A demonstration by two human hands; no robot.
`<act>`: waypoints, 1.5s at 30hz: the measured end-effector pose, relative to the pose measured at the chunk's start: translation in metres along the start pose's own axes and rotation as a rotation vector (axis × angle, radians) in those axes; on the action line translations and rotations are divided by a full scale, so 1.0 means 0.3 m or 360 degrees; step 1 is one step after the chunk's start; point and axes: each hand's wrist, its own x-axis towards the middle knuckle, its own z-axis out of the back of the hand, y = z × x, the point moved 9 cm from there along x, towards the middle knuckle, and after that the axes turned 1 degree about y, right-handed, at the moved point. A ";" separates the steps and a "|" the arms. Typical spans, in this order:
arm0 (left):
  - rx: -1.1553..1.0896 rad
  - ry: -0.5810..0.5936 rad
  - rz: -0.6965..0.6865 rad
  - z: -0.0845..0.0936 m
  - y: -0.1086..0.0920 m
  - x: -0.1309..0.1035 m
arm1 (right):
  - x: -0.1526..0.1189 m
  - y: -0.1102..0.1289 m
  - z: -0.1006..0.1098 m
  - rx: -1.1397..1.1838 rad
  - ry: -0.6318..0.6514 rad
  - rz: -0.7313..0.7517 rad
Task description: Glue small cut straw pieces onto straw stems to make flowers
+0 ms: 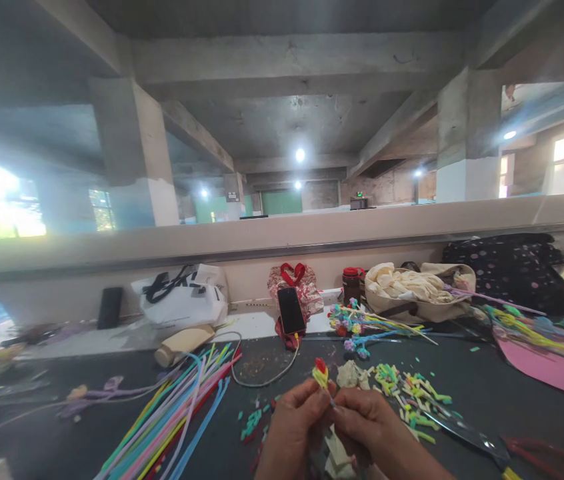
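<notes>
Low in the middle of the head view, my left hand (293,421) and my right hand (376,421) meet fingertip to fingertip. Pinched in the left fingers is a small red and yellow fuzzy flower (320,373), its red tip pointing up. The right thumb and finger close on its thin pale stem, just below the bloom; the grip partly hides it. Crumpled whitish scraps (339,457) lie under my hands. Right of them is a pile of short cut yellow, green and white fuzzy pieces (412,393), with scissors (469,432) beside it.
Long coloured pipe cleaners (177,413) lie at left. A phone (290,311) on a cable leans at the back, near finished fuzzy flowers (357,323). A white bag (182,300), a dark bottle (353,287), a cloth-filled basket (419,303) and a pink board (547,370) also stand around.
</notes>
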 end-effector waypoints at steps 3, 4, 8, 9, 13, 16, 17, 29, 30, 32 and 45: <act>0.0022 -0.0045 -0.0001 0.011 0.000 0.002 | -0.002 -0.002 0.003 -0.0051 0.0003 -0.0011; 0.0029 -0.0059 -0.0003 0.012 -0.001 0.002 | -0.002 -0.001 0.006 -0.0096 0.0002 -0.0005; 0.0063 -0.0074 -0.0009 0.004 -0.007 0.002 | 0.003 0.011 0.011 -0.0250 0.0007 0.0050; 0.0087 -0.0077 -0.0017 0.003 -0.009 0.001 | 0.004 0.015 0.008 -0.0259 0.0023 0.0057; 0.0257 -0.0119 -0.0023 0.019 -0.015 0.001 | 0.007 0.032 -0.008 -0.0255 0.0078 0.0095; 0.0418 -0.0122 -0.0026 0.034 -0.019 0.009 | 0.005 0.033 0.009 -0.0318 -0.0002 0.0104; 0.0435 -0.0107 -0.0031 0.034 -0.020 0.013 | 0.004 0.033 0.022 -0.0358 -0.0060 0.0109; 0.0410 -0.0074 0.0027 0.040 0.002 0.013 | -0.001 0.035 0.038 -0.0630 -0.0179 0.0137; 0.0405 -0.0057 0.0023 0.038 0.001 0.014 | -0.002 0.031 0.038 -0.0648 -0.0179 0.0121; 0.0426 -0.0084 -0.0014 0.040 -0.013 0.015 | -0.003 0.033 0.041 -0.0691 -0.0157 0.0104; 0.0218 -0.0169 0.0152 0.053 -0.036 -0.007 | -0.031 0.123 0.318 -0.0465 -0.0750 0.0091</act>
